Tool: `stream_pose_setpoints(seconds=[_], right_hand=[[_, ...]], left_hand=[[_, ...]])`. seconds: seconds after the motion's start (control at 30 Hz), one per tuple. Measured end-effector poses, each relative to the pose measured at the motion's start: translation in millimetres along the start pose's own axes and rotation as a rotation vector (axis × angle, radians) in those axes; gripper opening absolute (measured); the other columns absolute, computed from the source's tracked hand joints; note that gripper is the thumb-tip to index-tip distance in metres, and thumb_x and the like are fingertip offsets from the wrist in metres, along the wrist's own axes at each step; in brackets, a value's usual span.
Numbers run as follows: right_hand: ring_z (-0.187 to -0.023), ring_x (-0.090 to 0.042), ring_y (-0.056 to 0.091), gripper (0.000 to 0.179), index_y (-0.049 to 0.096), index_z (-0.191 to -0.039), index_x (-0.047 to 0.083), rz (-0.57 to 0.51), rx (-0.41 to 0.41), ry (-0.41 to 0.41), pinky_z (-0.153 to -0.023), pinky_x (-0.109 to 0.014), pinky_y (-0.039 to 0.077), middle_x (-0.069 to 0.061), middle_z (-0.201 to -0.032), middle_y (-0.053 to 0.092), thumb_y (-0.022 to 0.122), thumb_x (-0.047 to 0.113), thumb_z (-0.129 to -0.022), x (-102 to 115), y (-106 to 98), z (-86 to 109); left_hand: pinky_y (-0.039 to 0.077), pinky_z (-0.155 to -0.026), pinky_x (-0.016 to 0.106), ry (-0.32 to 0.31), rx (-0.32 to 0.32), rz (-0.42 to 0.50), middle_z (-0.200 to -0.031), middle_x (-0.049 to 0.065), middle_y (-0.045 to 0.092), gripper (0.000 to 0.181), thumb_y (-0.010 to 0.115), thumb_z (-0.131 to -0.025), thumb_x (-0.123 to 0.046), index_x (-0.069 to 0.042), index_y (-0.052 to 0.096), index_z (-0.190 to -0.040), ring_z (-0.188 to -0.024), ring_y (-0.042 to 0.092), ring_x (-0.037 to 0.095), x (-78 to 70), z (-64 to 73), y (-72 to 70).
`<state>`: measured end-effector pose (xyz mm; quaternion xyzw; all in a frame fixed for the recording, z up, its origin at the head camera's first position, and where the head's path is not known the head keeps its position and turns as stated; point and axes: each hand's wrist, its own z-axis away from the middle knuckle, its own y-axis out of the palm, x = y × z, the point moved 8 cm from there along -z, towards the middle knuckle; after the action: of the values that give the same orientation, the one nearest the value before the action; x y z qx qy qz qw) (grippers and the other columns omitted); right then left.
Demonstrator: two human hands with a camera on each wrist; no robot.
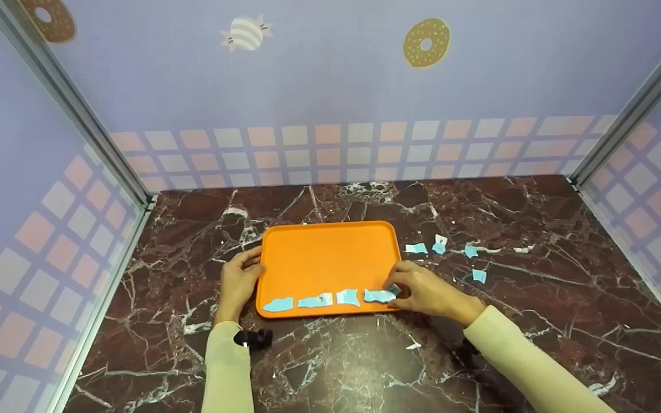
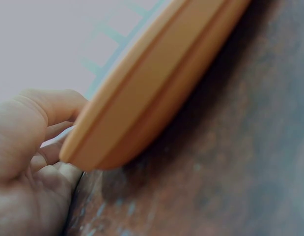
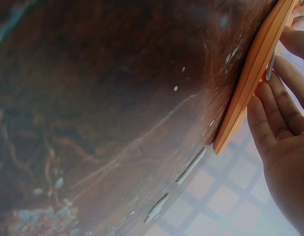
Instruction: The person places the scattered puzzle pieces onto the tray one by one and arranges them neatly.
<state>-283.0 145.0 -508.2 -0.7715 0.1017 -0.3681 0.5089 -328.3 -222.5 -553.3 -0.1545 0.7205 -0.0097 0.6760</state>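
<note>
An orange tray [image 1: 330,258] lies on the dark marbled table. My left hand [image 1: 240,282] grips its left rim, with the thumb over the edge and the other fingers curled at its side in the left wrist view. My right hand [image 1: 422,288] is at the tray's lower right corner, pinching a torn light-blue paper piece [image 1: 377,295] against the tray floor. Left of that piece, along the near edge inside the tray, lie three more torn pieces: one [image 1: 348,297], a longer one [image 1: 315,300] and one [image 1: 278,304] at the left corner.
Right of the tray, several torn pieces lie on the table: a flat one [image 1: 416,248], a white-and-blue one [image 1: 439,244], another [image 1: 471,251] and a small square one [image 1: 479,276]. A patterned wall [image 1: 330,86] stands behind, with side walls left and right.
</note>
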Motion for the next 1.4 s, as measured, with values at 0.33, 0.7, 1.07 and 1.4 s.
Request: stream_pose_setpoints(seconds=[0.33,0.7,1.07,1.4], right_hand=[[-0.098,-0.021,0.061,0.023,0.079,-0.109,0.006,0.013,0.002,-0.016,-0.084,-0.040,0.056,-0.006,-0.110,0.065,0.086,0.008,-0.087,0.3,1.0,-0.4],[-0.100,-0.021,0.061,0.021,0.080,-0.108,0.005,-0.006,0.022,-0.011,-0.085,-0.039,0.056,-0.006,-0.109,0.065,0.085,0.005,-0.088,1.1,1.9,-1.0],[-0.102,-0.022,0.061,0.022,0.081,-0.109,0.005,-0.003,0.039,-0.001,-0.088,-0.041,0.055,-0.005,-0.110,0.065,0.086,0.007,-0.089,0.5,2.5,-1.8],[-0.102,-0.023,0.061,0.022,0.081,-0.111,0.007,-0.018,0.027,-0.011,-0.089,-0.042,0.056,-0.005,-0.112,0.066,0.086,0.009,-0.089,-0.2,-0.3,0.3]], left_hand=[[0.054,-0.084,0.015,-0.004,-0.001,-0.011,-0.126,0.024,0.068,0.041,0.068,-0.093,0.009,0.006,0.071,-0.134,-0.116,0.068,0.037,0.0,-0.1,0.5],[0.054,-0.084,0.015,0.026,-0.014,-0.016,-0.123,0.026,0.069,0.039,0.068,-0.092,0.010,0.008,0.071,-0.131,-0.114,0.068,0.040,-1.3,1.2,0.4],[0.050,-0.080,0.010,0.022,-0.008,-0.032,-0.126,0.036,0.064,0.040,0.062,-0.094,0.013,0.017,0.064,-0.133,-0.118,0.063,0.051,-2.1,1.1,0.7],[0.055,-0.084,0.017,-0.015,0.004,-0.014,-0.124,0.024,0.068,0.041,0.069,-0.093,0.007,0.004,0.071,-0.134,-0.116,0.069,0.038,0.2,1.9,0.2]])
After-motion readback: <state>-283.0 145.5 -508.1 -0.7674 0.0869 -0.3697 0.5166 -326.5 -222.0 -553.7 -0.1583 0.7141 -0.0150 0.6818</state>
